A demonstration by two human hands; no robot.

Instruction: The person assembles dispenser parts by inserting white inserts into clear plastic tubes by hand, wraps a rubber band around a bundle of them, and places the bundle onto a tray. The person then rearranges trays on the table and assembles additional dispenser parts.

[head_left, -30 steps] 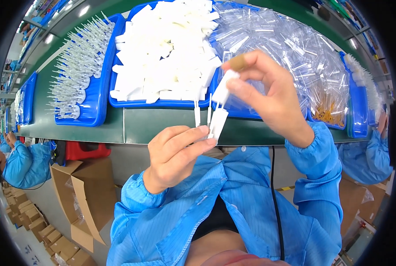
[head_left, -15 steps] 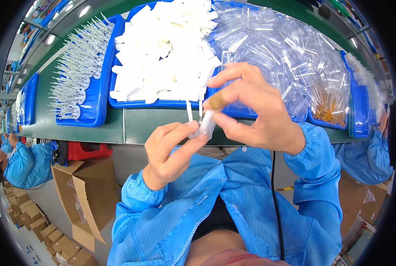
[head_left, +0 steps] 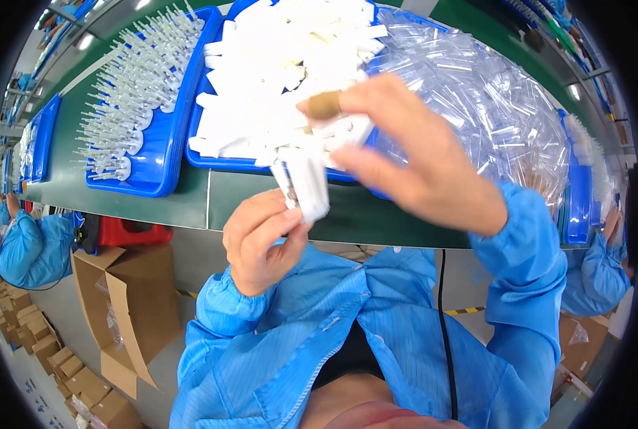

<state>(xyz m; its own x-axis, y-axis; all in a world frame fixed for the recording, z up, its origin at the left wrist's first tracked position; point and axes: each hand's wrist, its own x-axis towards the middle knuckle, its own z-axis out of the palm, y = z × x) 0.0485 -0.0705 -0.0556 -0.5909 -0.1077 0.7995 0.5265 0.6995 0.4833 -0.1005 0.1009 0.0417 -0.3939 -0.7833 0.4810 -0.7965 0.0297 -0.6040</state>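
My left hand (head_left: 261,244) is closed around the lower end of a small white plastic part (head_left: 310,187), its thumb and fingers pinching it. The part stands tilted up in front of the trays, with slender upright pieces; its exact kind is too blurred to tell. Above and right of it, my right hand (head_left: 412,154) hovers with thumb and forefinger apart and nothing visible between them. A tan finger cot (head_left: 324,105) covers the forefinger's tip. Behind the fingertips, a heap of white pieces (head_left: 261,71) fills a blue tray (head_left: 219,164).
Left stands a blue tray (head_left: 144,171) of white stemmed parts (head_left: 144,71). Clear plastic sleeves (head_left: 469,100) heap up on the right. A green table (head_left: 183,209) carries the trays. An open cardboard box (head_left: 140,307) stands on the floor; people in blue sit at both sides.
My right hand has come away from the white part and shifted up toward the white heap, its fingers spreading. My left hand keeps its hold on the part, slightly further left.
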